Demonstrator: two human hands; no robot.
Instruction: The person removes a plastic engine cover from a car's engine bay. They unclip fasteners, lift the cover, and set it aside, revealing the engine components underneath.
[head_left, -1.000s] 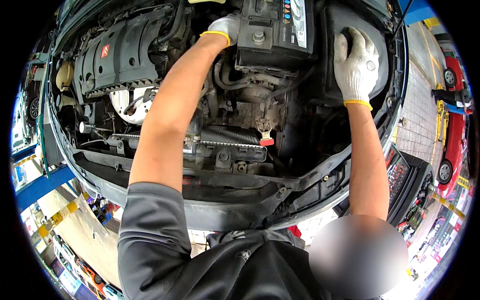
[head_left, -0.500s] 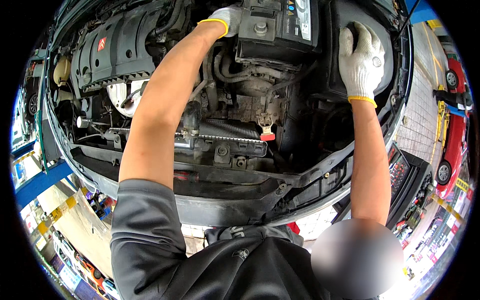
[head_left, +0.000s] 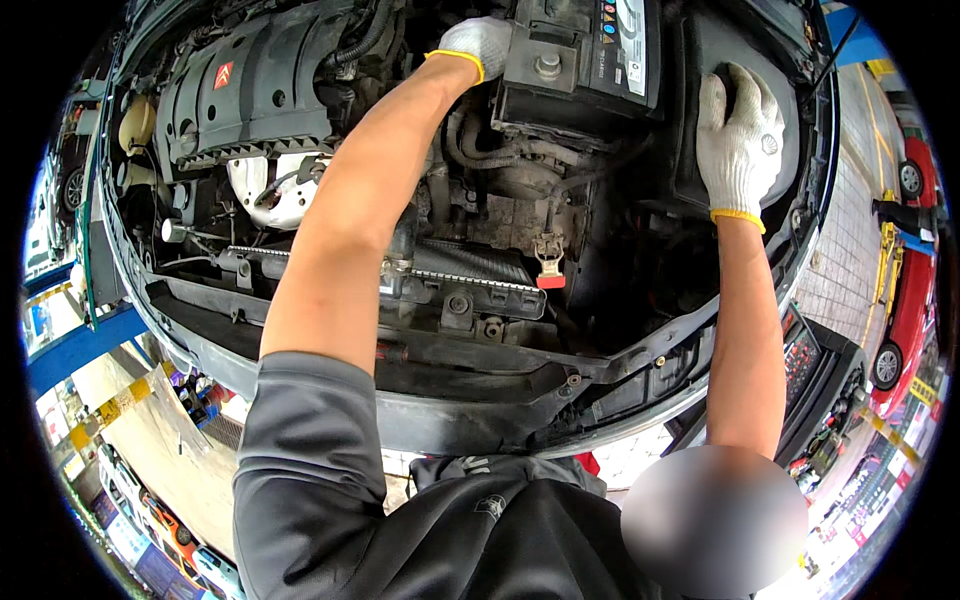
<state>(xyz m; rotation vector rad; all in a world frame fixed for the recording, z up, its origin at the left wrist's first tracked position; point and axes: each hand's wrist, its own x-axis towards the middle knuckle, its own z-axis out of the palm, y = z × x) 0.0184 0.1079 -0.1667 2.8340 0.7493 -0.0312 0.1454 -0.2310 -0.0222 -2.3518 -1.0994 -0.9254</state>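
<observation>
My left hand [head_left: 478, 46], in a white knit glove with a yellow cuff, reaches to the left side of a black car battery [head_left: 575, 105]. Its fingers are out of sight, so its grip cannot be made out. On a black plastic cover [head_left: 690, 160] right of the battery rests my right hand [head_left: 742, 140], gloved the same way, palm down with fingers stretched out and the thumb apart. In front of the battery hangs a loose metal cable clamp [head_left: 549, 250] with a red end piece. The battery's near post [head_left: 547, 65] has nothing attached.
A dark engine cover [head_left: 250, 95] fills the left of the engine bay. Hoses [head_left: 475, 150] run below the battery, and the radiator's top [head_left: 465, 265] lies nearer me. The front crossmember [head_left: 450, 385] borders the bay. An open tool case [head_left: 810, 370] and a red car [head_left: 905, 290] are at right.
The whole view has shifted slightly, moving the engine bay a little to the right in the picture. Both hands keep their places beside the battery and on the cover.
</observation>
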